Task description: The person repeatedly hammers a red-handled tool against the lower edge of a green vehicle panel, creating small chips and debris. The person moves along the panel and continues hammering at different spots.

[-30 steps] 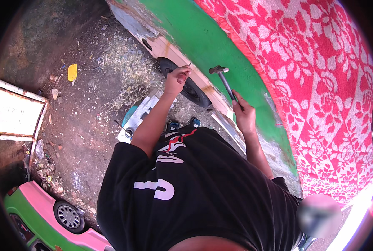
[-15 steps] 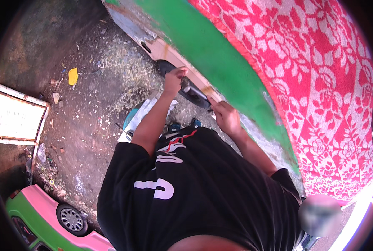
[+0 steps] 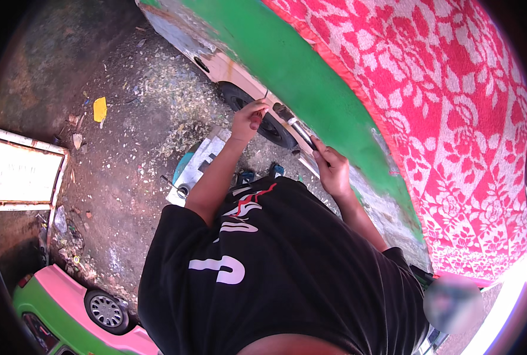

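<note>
My left hand [image 3: 247,123] is closed around a red-handled tool [image 3: 255,121] with a thin shaft, likely a screwdriver or chisel. Its shaft points up at the beige lower edge [image 3: 239,74] of a green car body [image 3: 275,59]. In my right hand [image 3: 334,171] is a hammer [image 3: 299,129], gripped by its handle. The dark hammer head is beside the left hand, close to the beige edge. Below both hands sits the car's black wheel [image 3: 278,135], partly hidden by my left hand.
A red and white floral cloth [image 3: 417,118] covers the upper car. A pale board [image 3: 201,160] lies by my left forearm. Gritty ground [image 3: 121,165] spreads left, with a yellow scrap [image 3: 100,109], a white framed panel [image 3: 23,168] and a pink-green car [image 3: 68,302].
The hammer, low over the wheel before, has swung up to the beige edge beside the left hand. My right hand has shifted slightly right; the left tool's red handle now shows.
</note>
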A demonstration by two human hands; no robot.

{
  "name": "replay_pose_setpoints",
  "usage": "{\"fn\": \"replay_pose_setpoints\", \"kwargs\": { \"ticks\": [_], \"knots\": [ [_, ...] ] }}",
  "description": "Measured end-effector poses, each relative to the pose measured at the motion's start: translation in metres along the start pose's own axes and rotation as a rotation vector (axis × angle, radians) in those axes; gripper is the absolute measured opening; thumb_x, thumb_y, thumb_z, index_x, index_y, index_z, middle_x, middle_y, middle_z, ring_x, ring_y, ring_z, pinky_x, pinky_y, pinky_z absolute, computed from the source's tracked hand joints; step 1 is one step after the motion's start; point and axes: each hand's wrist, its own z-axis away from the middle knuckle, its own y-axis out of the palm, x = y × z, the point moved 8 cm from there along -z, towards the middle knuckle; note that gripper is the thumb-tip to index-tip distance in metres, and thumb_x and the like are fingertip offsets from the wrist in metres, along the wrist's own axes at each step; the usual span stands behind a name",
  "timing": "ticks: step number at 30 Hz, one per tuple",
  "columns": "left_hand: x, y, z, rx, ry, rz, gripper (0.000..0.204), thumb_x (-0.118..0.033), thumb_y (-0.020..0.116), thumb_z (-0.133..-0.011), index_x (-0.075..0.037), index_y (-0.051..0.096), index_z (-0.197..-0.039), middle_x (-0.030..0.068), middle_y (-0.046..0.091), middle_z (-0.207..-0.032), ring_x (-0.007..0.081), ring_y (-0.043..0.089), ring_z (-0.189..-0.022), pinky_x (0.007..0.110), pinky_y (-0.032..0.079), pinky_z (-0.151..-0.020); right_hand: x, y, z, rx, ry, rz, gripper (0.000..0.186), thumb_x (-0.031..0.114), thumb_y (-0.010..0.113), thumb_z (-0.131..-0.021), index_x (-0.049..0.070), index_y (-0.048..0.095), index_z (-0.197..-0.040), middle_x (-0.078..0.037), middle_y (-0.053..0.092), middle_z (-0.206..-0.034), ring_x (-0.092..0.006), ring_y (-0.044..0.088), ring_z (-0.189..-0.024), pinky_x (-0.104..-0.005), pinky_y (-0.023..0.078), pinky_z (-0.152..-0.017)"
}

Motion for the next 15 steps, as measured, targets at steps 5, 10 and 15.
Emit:
{"fn": "replay_pose_setpoints", "kwargs": {
  "ticks": [5, 10, 15],
  "knots": [
    [-0.019, 0.016, -0.004, 0.010, 0.104, -0.409, 0.018, 0.005, 0.067, -0.086, -0.003, 0.069, -0.102, 0.0132, 0.067, -0.114, 0.0150, 0.066, -0.094, 0.027, 0.054, -0.082, -0.011, -0.004, 0.009, -0.031, 0.014, 0.000, 0.037, 0.006, 0.066, -0.089, 0.010, 0.065, -0.127, -0.011, 0.051, -0.067, -0.0207, 0.051, -0.059, -0.0336, 0.045, -0.063],
    [-0.032, 0.019, -0.010, -0.038, 0.054, -0.513, 0.013, 0.000, 0.071, -0.086, -0.003, 0.070, -0.098, 0.0077, 0.071, -0.104, 0.0108, 0.066, -0.087, 0.025, 0.053, -0.078, -0.006, -0.003, 0.011, -0.031, 0.033, -0.034, 0.038, 0.006, 0.065, -0.089, 0.010, 0.065, -0.127, -0.012, 0.052, -0.067, -0.0221, 0.052, -0.059, -0.0332, 0.046, -0.063],
    [-0.037, 0.018, -0.015, -0.098, 0.084, -0.565, 0.013, 0.000, 0.072, -0.085, -0.004, 0.071, -0.098, 0.0058, 0.072, -0.099, 0.0094, 0.064, -0.083, 0.024, 0.052, -0.077, -0.001, -0.001, 0.011, 0.023, 0.047, -0.041, 0.037, 0.006, 0.065, -0.089, 0.009, 0.065, -0.126, -0.011, 0.052, -0.067, -0.0223, 0.052, -0.059, -0.0337, 0.046, -0.063]
  ]
}}
